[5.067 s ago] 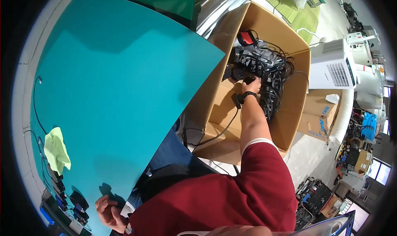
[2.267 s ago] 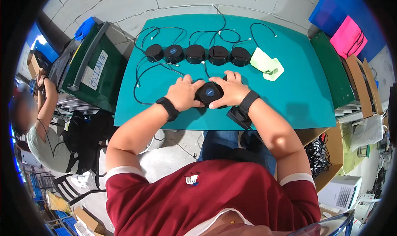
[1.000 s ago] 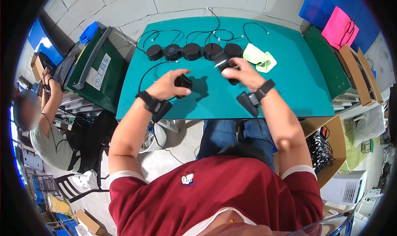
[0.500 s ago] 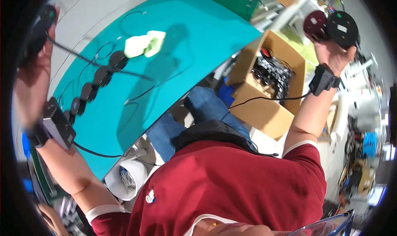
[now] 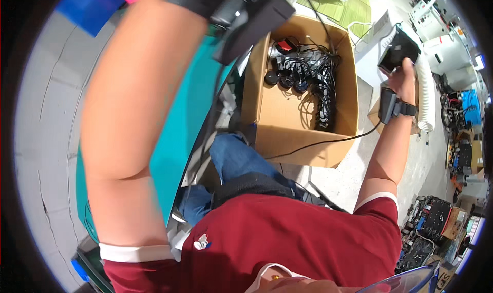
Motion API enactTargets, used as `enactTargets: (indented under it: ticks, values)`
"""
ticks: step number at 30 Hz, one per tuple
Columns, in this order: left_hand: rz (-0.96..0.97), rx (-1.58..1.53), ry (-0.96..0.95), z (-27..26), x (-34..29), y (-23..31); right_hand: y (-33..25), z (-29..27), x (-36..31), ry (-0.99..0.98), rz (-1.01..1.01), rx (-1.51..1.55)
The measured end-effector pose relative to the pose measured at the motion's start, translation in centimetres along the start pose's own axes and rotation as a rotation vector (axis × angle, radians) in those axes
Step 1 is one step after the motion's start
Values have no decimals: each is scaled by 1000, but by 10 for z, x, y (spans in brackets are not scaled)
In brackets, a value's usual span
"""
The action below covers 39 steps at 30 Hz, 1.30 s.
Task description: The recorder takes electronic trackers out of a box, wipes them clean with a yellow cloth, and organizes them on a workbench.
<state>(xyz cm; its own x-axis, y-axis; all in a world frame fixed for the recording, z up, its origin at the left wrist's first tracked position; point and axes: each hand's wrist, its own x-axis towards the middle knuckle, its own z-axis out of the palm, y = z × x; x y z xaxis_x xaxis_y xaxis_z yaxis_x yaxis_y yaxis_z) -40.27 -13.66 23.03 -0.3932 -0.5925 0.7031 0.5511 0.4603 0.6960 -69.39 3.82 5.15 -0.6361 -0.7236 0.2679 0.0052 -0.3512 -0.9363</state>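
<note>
My left forearm (image 5: 138, 88) stretches up across the table to the top edge, blurred, with a black device (image 5: 251, 28) strapped at the wrist. The left hand itself lies beyond the picture. At the upper right, my right hand (image 5: 403, 82) is closed around a dark, blocky black object (image 5: 400, 52); its exact kind is hard to make out. Between the arms stands an open cardboard box (image 5: 292, 144) holding a bundle of black cables (image 5: 324, 93) and several small round black parts (image 5: 286, 81). A dark cord (image 5: 319, 18) runs down into it from above.
The teal table (image 5: 177, 134) lies under my left arm. A white corrugated hose (image 5: 425, 98) is beside my right hand. Equipment (image 5: 429, 216) is piled at the right. A black wire (image 5: 318, 145) trails from my right wrist across the box front.
My left arm has swung from the far left up over the table toward the box, its hand leaving the picture. My right hand has turned and lowered slightly, and the view has shifted rightward.
</note>
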Motion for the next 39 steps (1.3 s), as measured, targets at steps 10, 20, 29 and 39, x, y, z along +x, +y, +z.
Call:
enactTargets:
  ticks: [10, 20, 29, 39]
  values:
    - [-467, 1110, -444, -8, -157, -302, 232, 33, 1, -244, 358, -822]
    - [-984, 1388, -869, -3, -297, -415, 354, 38, -37, -475, 632, -1349]
    - [-1097, 1437, -866, -24, -334, -461, 396, 58, -58, -505, 751, -1507]
    - [-1304, 1168, -588, -12, -325, -447, 411, -10, -62, -451, 329, -1143]
